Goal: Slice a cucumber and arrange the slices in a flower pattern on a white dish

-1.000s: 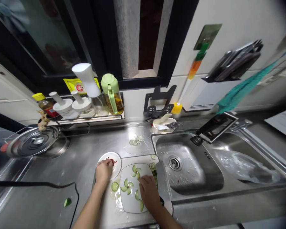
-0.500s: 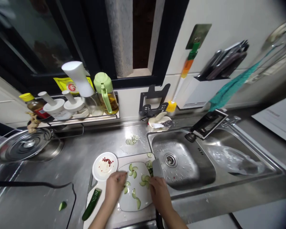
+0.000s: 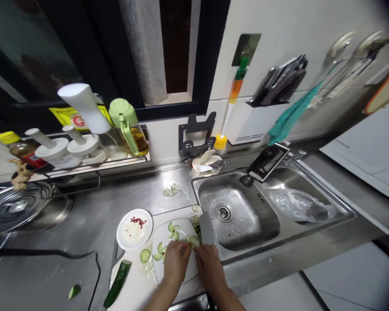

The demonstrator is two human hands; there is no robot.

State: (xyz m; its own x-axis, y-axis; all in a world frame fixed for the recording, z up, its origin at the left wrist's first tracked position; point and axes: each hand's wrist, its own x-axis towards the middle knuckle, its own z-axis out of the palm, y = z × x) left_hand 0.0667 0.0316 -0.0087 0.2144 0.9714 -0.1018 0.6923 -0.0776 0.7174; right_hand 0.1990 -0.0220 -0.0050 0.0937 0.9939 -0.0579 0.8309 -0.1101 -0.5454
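Note:
A white plate (image 3: 158, 237) rests on a light cutting board (image 3: 139, 276), with curved cucumber slices (image 3: 173, 231) laid on it in small groups. My left hand (image 3: 176, 262) is over the middle of the plate, its fingertips pinched together; whatever they hold is hidden. Close beside it, my right hand (image 3: 210, 268) is at the plate's right side, fingers closed by a cucumber slice at their tips; I cannot make out what is in them. A white dish (image 3: 123, 235) with small red pieces stands left of the plate. A cut cucumber (image 3: 117, 283) lies on the board.
A knife's wide blade (image 3: 208, 231) lies at the board's right edge, beside more slices. Right of it is the sink (image 3: 246, 211), with a plastic bag (image 3: 300, 207) in the far basin. Thin slices (image 3: 171, 190) lie behind the board. A shelf holds an oil jug (image 3: 129, 129).
My left hand has moved right from the plate's left side to its middle, near my right hand. A round cucumber slice left of the plate is now uncovered. The view has shifted right.

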